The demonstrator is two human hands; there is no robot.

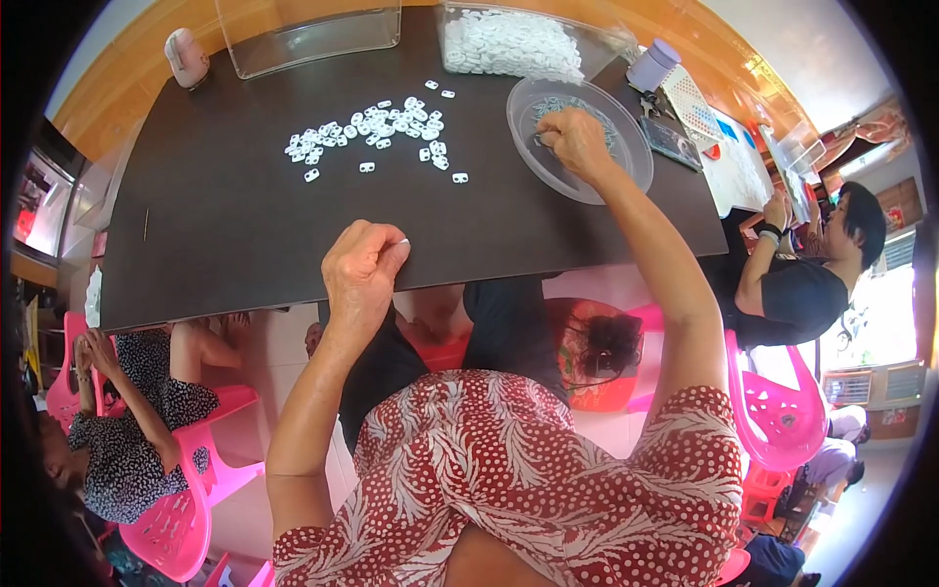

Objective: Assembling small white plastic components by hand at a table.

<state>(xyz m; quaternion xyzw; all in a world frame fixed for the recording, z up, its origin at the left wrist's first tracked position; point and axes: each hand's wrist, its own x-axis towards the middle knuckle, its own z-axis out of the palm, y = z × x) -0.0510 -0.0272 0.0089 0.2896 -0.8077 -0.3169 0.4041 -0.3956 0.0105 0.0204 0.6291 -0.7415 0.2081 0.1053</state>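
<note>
Left hand (362, 269) fisted; right hand (575, 142) curled, outstretched.

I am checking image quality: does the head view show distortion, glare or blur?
Head view: fisheye bends the dark table edges toward the black rim; daylight overexposes the right side; the clear bowl shows soft reflections; the left hand, right hand and small white parts look sharp.

Dark table (225, 235), pink chairs (782, 411), pale floor (284, 342)
</note>
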